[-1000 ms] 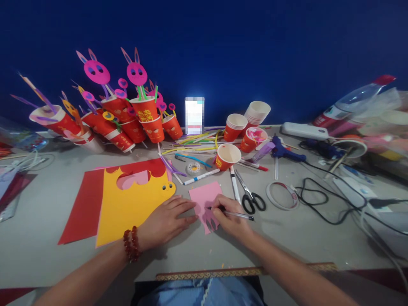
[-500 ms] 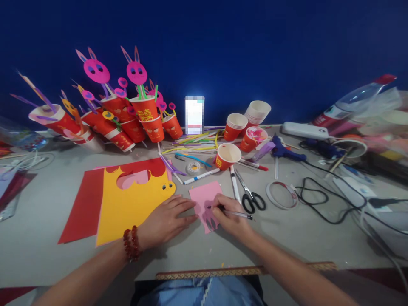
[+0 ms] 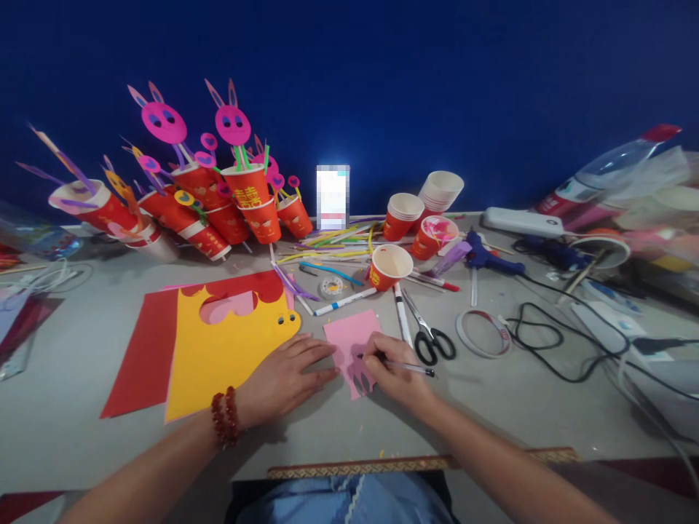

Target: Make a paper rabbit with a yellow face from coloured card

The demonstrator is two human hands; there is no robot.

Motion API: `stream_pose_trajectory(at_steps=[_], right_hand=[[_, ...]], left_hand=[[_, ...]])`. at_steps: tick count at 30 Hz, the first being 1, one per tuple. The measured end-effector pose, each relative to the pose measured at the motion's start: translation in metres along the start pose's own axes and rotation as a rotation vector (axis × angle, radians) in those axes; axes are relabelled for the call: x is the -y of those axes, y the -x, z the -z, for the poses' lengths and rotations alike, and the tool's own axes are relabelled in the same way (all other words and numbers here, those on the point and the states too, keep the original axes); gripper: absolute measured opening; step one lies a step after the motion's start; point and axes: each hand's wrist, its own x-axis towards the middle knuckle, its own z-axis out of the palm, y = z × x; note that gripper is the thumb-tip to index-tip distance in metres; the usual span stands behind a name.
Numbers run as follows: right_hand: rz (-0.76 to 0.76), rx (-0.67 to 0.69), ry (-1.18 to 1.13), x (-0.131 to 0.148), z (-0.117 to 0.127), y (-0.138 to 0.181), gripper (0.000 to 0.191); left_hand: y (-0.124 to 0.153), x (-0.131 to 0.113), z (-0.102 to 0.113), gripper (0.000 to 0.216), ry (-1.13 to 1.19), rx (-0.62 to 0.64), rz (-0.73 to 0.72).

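Note:
A piece of pink paper (image 3: 351,329) with cut-out holes near its lower end lies on the table in front of me. My right hand (image 3: 394,367) is closed around a pen (image 3: 409,367), its tip at the paper. Flat and with fingers stretched, my left hand (image 3: 298,371) rests at the paper's left edge, fingertips touching it. Under that hand's back edge is a yellow sheet (image 3: 218,371) with shapes cut from it and two googly eyes at its corner. A red sheet (image 3: 139,356) lies beneath the yellow one.
Black-handled scissors (image 3: 429,335) and a marker (image 3: 403,316) lie right of the paper. A tape roll (image 3: 483,335), glue gun (image 3: 488,258) and black cable (image 3: 568,378) are farther right. Red paper cups (image 3: 390,269) and pipe cleaners (image 3: 333,244) stand behind; rabbit-topped cups (image 3: 251,189) at back left.
The pen in my right hand has shifted very slightly over the pink paper. My left hand has stayed where it was.

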Motion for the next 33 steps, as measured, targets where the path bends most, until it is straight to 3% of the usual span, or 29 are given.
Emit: stream_pose_trajectory(at_steps=[33], right_hand=[[0.109,0.032,0.003,0.0011,0.0036,0.0003,0.021]], left_hand=[[-0.0006,-0.0005,-0.0004,0.035,-0.023,0.007,0.008]])
